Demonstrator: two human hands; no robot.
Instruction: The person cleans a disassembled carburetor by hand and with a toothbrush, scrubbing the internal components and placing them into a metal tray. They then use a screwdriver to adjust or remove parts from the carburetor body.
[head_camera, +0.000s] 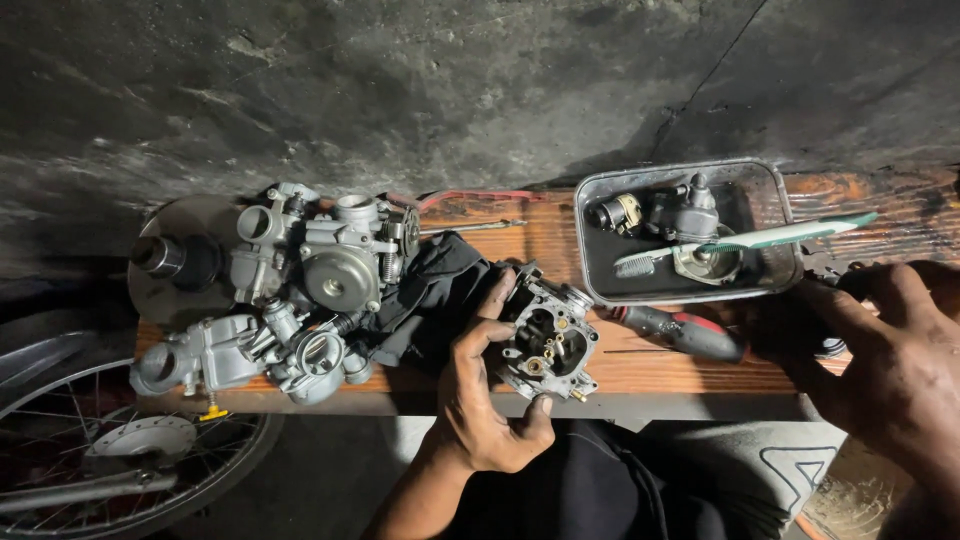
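Observation:
My left hand (482, 390) grips a grey metal carburetor body (548, 342) with its open underside and brass jets facing up, held over the front edge of a wooden bench (640, 365). My right hand (880, 365) rests on the bench's right end, fingers curled over a dark object that I cannot make out. A screwdriver with a black and red handle (685, 332) lies on the bench between my two hands.
A rectangular metal tray (770, 190) holds small carburetor parts and a green-and-white toothbrush (745, 240). Several more carburetors (300, 290) and a black cloth (435, 295) fill the bench's left half. A spoked wheel (120, 450) stands at lower left. A rough concrete wall lies behind.

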